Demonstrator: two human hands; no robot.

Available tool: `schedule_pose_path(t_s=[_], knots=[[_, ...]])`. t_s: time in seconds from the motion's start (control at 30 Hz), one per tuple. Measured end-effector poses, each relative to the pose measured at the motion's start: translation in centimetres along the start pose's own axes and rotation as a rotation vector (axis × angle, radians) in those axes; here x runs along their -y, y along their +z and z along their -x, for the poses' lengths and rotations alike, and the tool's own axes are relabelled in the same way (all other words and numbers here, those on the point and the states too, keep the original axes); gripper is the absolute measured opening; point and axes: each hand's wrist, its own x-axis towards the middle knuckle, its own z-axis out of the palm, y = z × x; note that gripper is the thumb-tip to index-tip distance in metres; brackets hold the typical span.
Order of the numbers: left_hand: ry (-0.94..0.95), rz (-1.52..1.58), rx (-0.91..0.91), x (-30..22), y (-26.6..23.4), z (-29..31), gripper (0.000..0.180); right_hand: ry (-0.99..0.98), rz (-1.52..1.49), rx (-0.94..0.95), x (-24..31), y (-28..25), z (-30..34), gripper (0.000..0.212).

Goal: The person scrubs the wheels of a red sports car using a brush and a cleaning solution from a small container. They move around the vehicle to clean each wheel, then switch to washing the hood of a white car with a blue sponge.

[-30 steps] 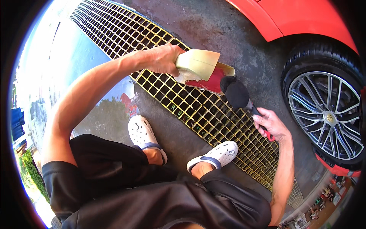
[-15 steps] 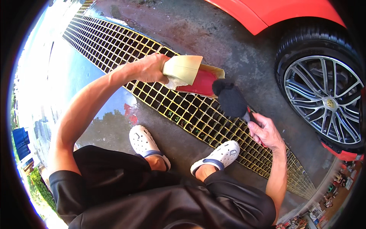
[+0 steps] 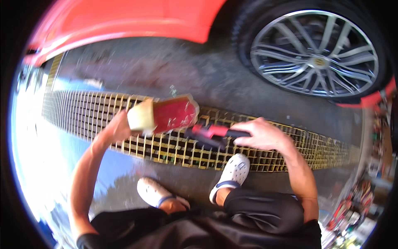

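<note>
My left hand (image 3: 118,128) is closed around the near end of a cut-open cream plastic container (image 3: 141,117), whose inside looks red. The container is tilted with its open end to the right, over the floor grating. My right hand (image 3: 262,135) grips the black end of a red-and-black handled brush (image 3: 217,132). The brush's dark head points left, just below the container's right end. Motion blurs the head, so I cannot tell whether it touches the container.
A yellow-edged drain grating (image 3: 83,108) crosses the wet floor beneath my hands. Beyond it stand a red car (image 3: 145,20) and its wheel (image 3: 318,62) at the far right. My white clogs (image 3: 234,173) are at the grating's near side. Assorted clutter lies at the right edge.
My view has swung to the right, so more of the car and wheel shows. The brush has turned, its head now lower beside the container. Both hands keep their holds.
</note>
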Motion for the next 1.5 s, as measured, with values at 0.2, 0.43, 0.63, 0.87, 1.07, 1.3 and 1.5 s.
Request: schedule_pose_path(t_s=[0.2,0.43,0.63,0.87,1.07,1.3,1.5], knots=[[-0.163,0.027,0.013,-3.0,-0.9,-1.0,0.039,-0.056,-0.315,0.039,-4.8,2.3,0.8,0.061],[-0.233,0.044,0.082,-3.0,-1.0,-0.7,0.047,-0.255,-1.035,-0.073,-4.8,4.5,-0.2,0.066],[-0.182,0.070,0.046,-2.7,-0.5,-1.8,0.047,-0.456,-1.213,-0.395,-3.1,0.1,1.0,0.056],[-0.058,0.067,0.017,-3.1,-1.0,0.0,0.048,-0.541,-1.145,-0.473,1.3,-2.6,-0.9,0.049],[-0.238,0.018,0.071,-3.7,-2.1,-0.8,0.042,-0.454,-1.138,-0.345,1.8,3.3,-2.9,0.049],[-0.209,0.043,0.068,-3.2,-1.1,-1.1,0.040,0.004,-0.756,-0.131,-0.8,7.4,-3.8,0.039],[-0.214,0.064,0.037,-4.1,-0.9,-0.9,0.043,-0.051,-0.930,0.084,-3.2,7.7,-2.5,0.044]])
